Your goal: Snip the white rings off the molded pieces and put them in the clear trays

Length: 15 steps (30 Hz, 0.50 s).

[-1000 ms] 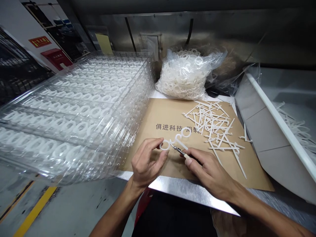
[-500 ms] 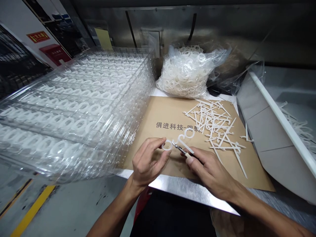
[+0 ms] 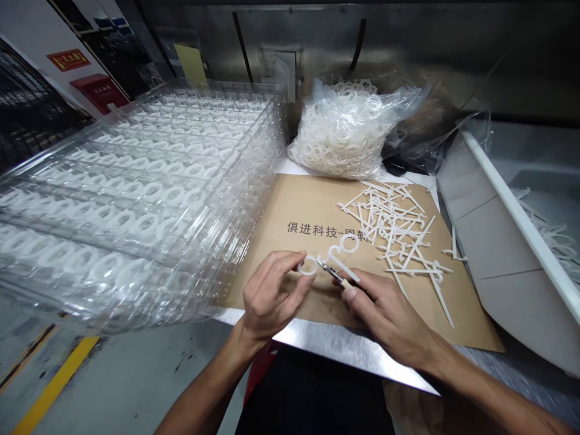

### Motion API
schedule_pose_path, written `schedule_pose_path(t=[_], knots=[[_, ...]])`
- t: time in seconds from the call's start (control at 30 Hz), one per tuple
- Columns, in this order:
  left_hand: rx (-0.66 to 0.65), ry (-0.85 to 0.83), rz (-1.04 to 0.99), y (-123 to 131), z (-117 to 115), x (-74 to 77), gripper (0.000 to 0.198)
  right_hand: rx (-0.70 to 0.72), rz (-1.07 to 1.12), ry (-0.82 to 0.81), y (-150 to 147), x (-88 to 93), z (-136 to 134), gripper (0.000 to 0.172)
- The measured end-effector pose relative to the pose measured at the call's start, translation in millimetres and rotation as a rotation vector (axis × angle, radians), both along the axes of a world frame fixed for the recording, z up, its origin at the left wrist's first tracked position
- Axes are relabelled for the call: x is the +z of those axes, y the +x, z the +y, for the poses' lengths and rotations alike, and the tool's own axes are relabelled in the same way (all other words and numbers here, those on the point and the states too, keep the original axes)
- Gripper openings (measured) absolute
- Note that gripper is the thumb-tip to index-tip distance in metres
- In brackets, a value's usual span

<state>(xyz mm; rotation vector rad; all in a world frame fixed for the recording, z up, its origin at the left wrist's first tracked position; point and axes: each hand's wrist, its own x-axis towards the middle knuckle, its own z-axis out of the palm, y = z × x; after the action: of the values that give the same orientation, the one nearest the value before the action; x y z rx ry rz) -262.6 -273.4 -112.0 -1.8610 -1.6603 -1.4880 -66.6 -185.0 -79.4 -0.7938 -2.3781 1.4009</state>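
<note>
Between thumb and fingers, my left hand (image 3: 272, 293) pinches a white plastic ring (image 3: 307, 266). My right hand (image 3: 385, 314) is closed round a pair of nippers (image 3: 336, 276), whose jaw tips lie right at the ring's right side. Beyond the jaws is a white plastic sprue (image 3: 338, 257) with a straight stem and a second ring (image 3: 349, 243) at its upper end. Whether the first ring is still joined to the sprue I cannot tell. Both hands are over a brown cardboard sheet (image 3: 267, 254) with printed characters.
Cut white sprues (image 3: 399, 223) lie heaped on the cardboard's right side. A clear bag of rings (image 3: 339, 133) stands behind. Stacked clear trays (image 3: 181, 175) full of rings fill the left. On the right, a grey bin (image 3: 512, 205) holds more white pieces (image 3: 555, 238).
The view has shifted slightly. Both hands keep nearly the same pose, with the ring, sprue and nippers in almost the same place.
</note>
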Motion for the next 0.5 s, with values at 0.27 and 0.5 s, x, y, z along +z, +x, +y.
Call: schedule_pose_path(t=[0.27,0.5], knots=[[-0.011,0.001,0.016,-0.4,-0.7,-0.3,0.037,-0.003,0.003,-0.007,0.7,0.1,-0.8,0.026],[0.0,-0.007,0.024,0.0,-0.7,-0.5,0.035,0.002,0.006,-0.015,0.6,-0.2,-0.6,0.026]])
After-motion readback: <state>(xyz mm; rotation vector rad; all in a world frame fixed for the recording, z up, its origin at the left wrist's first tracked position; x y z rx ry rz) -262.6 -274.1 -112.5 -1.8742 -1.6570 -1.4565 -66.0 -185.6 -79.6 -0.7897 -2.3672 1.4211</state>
